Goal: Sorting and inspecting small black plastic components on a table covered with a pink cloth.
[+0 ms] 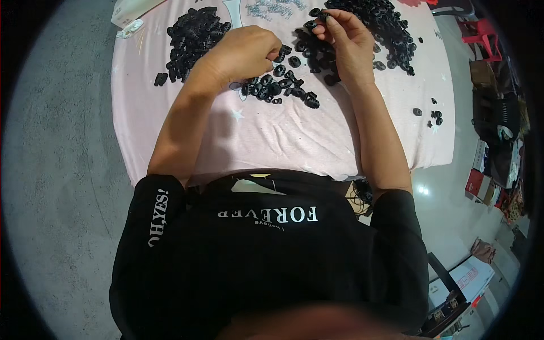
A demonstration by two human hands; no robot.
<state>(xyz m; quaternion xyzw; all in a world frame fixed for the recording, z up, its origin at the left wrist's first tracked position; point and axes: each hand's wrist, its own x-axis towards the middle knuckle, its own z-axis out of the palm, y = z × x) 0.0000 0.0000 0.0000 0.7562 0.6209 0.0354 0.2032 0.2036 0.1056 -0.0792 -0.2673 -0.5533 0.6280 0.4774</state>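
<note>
My left hand is closed above the pink cloth, its fingers curled under and mostly hidden from view. What those fingers hold, if anything, cannot be made out. Just below them lies a loose group of small black plastic parts, some round with a hole. My right hand pinches a small black part between thumb and fingers, over a pile of dark round parts. A bigger heap of black ribbed pieces lies left of my left hand.
The cloth-covered table also bears a large black heap at the far right and small clear parts at the far edge. A few stray black bits sit at right. A white box stands at the far left corner.
</note>
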